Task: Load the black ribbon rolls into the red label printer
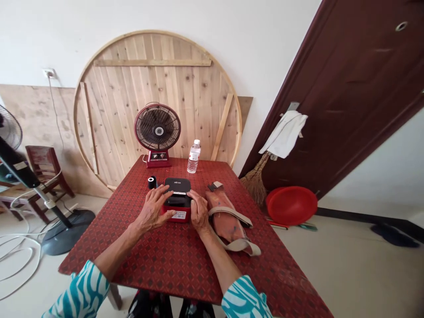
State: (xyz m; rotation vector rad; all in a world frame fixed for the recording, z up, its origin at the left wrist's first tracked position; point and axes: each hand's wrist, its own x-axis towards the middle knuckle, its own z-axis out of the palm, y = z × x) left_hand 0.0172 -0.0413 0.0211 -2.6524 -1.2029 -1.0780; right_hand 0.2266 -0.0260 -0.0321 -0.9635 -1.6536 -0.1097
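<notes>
A small red and black receipt printer (179,201) sits on the table between my hands, its black lid (178,183) tipped up at the back and the paper bay showing dark. My left hand (153,206) grips its left side, fingers spread by the lid's edge and thumb at the white label in front. Along the right side, my right hand (199,209) is closed on the printer, fingertips near the lid's corner. Left of the lid stands a small paper roll (151,181) with a black wrapping. Inside the bay I cannot make out any roll.
On the red patterned table (149,265) are an orange-brown pouch with a pale strap (227,221), a small black item (213,186), a water bottle (194,158) and a red fan (158,132). A floor fan (43,190) stands left. Red basins (291,205) and a broom (256,179) are right.
</notes>
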